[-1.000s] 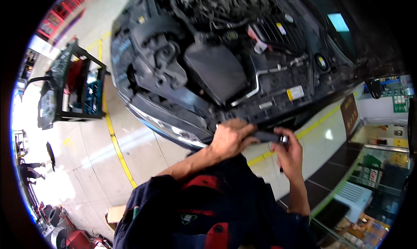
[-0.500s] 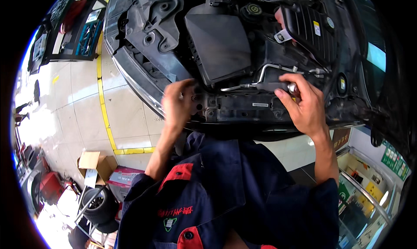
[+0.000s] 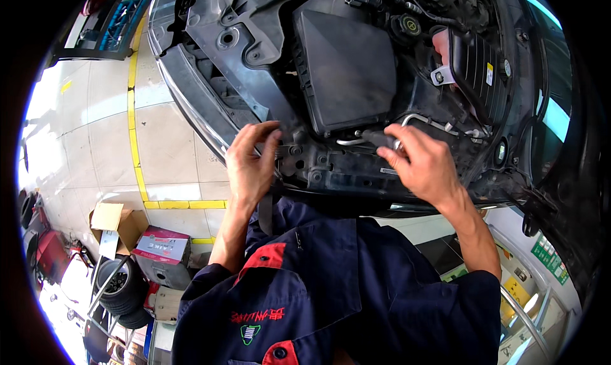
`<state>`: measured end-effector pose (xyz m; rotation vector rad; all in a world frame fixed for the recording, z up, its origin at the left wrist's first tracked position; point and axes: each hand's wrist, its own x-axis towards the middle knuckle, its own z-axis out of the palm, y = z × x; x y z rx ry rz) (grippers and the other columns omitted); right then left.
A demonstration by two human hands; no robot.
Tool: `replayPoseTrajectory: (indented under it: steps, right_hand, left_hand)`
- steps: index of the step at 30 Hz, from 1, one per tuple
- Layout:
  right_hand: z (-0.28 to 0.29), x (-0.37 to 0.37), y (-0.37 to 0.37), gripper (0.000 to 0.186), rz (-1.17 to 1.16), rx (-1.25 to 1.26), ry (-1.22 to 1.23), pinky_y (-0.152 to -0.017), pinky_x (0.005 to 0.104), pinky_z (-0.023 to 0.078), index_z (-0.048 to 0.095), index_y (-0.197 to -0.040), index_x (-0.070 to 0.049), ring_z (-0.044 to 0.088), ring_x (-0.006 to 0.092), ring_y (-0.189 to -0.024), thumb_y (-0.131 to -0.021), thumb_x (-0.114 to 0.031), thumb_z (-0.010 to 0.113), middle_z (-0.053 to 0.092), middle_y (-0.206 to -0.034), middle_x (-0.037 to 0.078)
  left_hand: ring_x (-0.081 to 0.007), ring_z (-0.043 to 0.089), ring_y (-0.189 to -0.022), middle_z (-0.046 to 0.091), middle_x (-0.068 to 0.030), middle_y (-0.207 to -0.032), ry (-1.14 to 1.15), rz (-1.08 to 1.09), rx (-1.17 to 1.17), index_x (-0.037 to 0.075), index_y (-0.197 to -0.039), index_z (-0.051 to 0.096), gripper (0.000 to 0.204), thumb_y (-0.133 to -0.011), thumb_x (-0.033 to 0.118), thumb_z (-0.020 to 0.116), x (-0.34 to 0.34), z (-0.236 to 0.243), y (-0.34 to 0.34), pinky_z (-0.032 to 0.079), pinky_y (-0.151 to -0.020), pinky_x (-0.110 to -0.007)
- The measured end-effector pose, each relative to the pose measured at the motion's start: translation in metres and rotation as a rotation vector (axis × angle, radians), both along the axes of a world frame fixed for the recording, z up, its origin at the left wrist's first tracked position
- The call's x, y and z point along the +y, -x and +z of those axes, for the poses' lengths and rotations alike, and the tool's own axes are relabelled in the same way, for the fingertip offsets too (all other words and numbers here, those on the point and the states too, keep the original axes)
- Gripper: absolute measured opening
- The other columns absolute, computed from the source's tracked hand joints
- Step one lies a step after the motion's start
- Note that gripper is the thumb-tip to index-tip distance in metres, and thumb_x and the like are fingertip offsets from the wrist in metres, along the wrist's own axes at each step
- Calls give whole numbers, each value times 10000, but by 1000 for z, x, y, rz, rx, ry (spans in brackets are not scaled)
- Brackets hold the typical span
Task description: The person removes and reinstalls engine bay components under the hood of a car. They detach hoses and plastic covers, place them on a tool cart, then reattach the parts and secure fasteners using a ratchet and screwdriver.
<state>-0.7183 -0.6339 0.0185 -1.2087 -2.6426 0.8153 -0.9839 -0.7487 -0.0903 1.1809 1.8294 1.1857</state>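
My right hand [image 3: 423, 164] is closed around a short tool [image 3: 378, 138] with a dark handle and a shiny metal end, above the front edge of the engine bay. The tool points left, close to a bent silver pipe [image 3: 420, 118]. My left hand [image 3: 250, 164] is at the front corner of the bay, fingers curled and thumb near the fingertips. Whatever may be between them is too small or hidden to name. Between and beyond the hands is a black box-shaped cover [image 3: 347, 72]. The dark front crossmember [image 3: 347, 168] runs below it.
A black cap [image 3: 408, 25] and a ribbed black cover [image 3: 478, 72] are deeper in the bay. Far left stands a tool cart [image 3: 105, 40]. Yellow floor tape [image 3: 184, 204], an open carton [image 3: 130, 228] and stacked tyres [image 3: 121, 292] are at lower left.
The view has shifted, so the car sits further right in it. My right hand, still on the tool, has come closer to the left hand. My left hand, blurred before, is now sharper.
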Motion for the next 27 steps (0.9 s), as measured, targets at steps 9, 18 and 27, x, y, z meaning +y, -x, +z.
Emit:
replayPoseTrajectory:
  steps: [9,18,27]
  right_hand:
    - [11,-5,64,435,-874,279,1199,-454,229,355,519,-1326,-18,455,43,-569,-1018,-288,669,565,-861,8]
    - [34,72,69,583,709,-373,-42,-595,425,538,572,-848,-26,687,315,-690,-804,-574,767,655,-691,122]
    - [49,73,69,265,788,-197,-133,-718,466,531,587,-973,-38,665,336,-862,-846,-198,757,616,-885,101]
  left_hand:
    - [-438,634,-1132,654,-260,-1225,-100,-609,-232,-38,-1471,426,631,-906,82,680,52,-11,-61,525,-977,-467]
    - [-413,650,-1048,669,-220,-1095,-191,-649,-339,-25,-1175,609,320,-875,62,681,60,-9,-60,530,-879,-487]
    - [-433,637,-901,638,-195,-932,-275,-524,-123,-11,-1086,560,319,-872,144,738,65,4,-79,527,-782,-496]
